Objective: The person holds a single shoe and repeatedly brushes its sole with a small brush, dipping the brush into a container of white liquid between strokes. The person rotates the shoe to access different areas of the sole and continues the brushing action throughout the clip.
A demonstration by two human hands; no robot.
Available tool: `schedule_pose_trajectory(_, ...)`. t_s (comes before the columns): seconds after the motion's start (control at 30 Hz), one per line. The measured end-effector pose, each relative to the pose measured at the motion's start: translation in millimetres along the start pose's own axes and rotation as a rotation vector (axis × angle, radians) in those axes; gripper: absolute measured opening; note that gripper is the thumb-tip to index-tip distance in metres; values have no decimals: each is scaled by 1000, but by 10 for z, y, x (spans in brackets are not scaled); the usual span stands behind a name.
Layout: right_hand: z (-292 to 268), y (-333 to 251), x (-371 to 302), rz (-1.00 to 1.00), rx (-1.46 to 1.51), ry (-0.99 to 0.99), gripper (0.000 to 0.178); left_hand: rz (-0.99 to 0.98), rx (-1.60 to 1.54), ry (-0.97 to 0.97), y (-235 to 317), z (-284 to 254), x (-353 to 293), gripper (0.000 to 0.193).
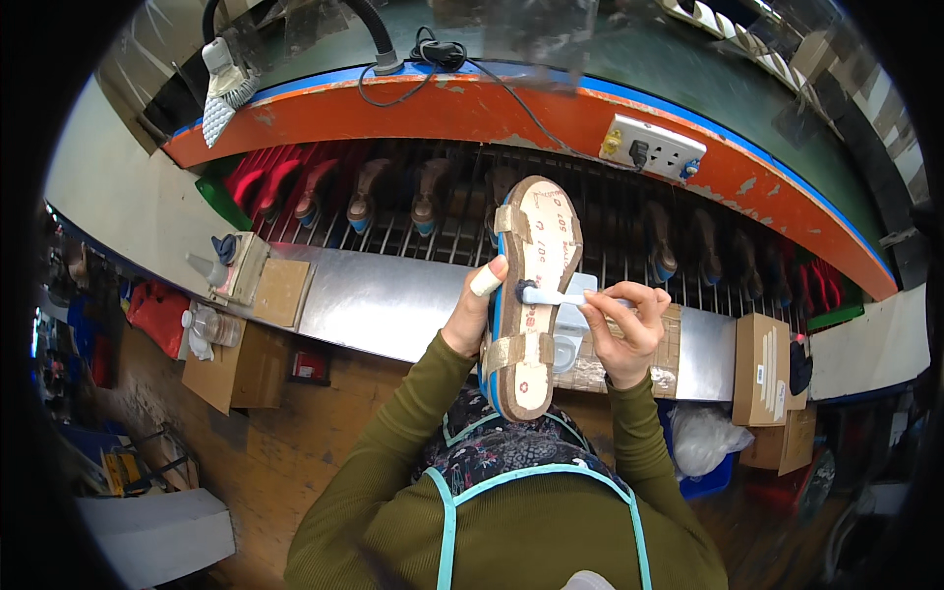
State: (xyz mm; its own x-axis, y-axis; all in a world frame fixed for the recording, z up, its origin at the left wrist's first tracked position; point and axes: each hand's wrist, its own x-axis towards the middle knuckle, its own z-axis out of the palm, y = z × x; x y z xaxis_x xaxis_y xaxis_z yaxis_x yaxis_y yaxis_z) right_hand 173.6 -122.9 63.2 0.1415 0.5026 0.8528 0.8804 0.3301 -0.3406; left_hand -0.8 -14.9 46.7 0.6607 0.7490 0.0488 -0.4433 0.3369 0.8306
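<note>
Upright before me is a sandal [538, 241] with a pale, printed insole board, tan straps and a blue-edged sole. My left hand [476, 307], its thumb wrapped in a white covering, grips the sandal by its left edge. Between the fingers of my right hand [629, 329] is a white-handled brush [554, 296]. Its dark bristle end touches the left side of the board, midway along. Behind the brush, a translucent plastic container [567, 351] sits on the worktop, partly hidden by the sandal.
Beyond the metal ledge [364, 310], several shoes [426, 202] rest on a rack of rods. An orange beam [472, 110] with a power socket strip [653, 147] spans above them. Cardboard boxes stand left and right [762, 369]. A blue bin [710, 480] holds clear plastic.
</note>
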Motion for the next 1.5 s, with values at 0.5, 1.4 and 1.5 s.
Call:
schedule_pose_trajectory(0.5,-223,-115,-113,2,-17,-75,24,-18,-24,-24,49,0,116,62)
schedule_pose_trajectory(1.4,-78,-247,-229,172,110,-108,25,-3,-37,62,54,-143,-55,67)
schedule_pose_trajectory(1.5,-134,-270,-258,86,78,-175,24,-3,-57,64,67,-137,-57,67)
